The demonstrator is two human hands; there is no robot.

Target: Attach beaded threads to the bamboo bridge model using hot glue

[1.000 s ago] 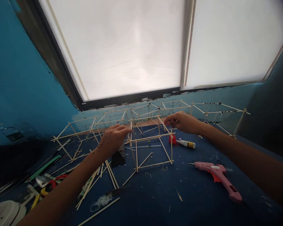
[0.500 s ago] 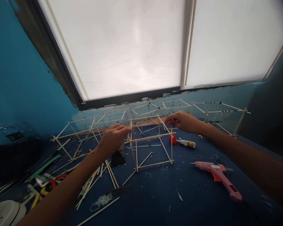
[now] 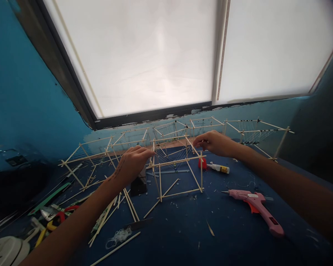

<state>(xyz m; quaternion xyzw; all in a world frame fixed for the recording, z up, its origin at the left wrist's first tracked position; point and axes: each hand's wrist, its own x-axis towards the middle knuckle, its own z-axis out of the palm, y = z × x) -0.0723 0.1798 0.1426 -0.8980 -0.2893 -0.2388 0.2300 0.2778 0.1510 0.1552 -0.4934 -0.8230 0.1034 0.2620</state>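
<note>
A box-shaped frame of thin wooden sticks (image 3: 180, 161) stands upright on the dark blue table, with fine threads strung across its upper part. My left hand (image 3: 134, 162) has its fingers closed at the frame's upper left edge. At the upper right edge is my right hand (image 3: 215, 143), thumb and fingers pinched together against the stick. Both fingertips are partly hidden, so any thread between them does not show. Close below my right hand lie a small white glue bottle (image 3: 220, 168) and a red cap (image 3: 202, 163).
Similar stick frames (image 3: 93, 152) line the wall under the window. On the right lies a pink glue gun (image 3: 256, 203). A phone (image 3: 138, 185), loose sticks (image 3: 131, 205), a thin blade (image 3: 141, 223), tangled thread (image 3: 118, 236) and pliers (image 3: 51, 213) lie on the left.
Almost nothing differs. Both hands stay at the same edges of the stick frame; the whole view has shifted very slightly.
</note>
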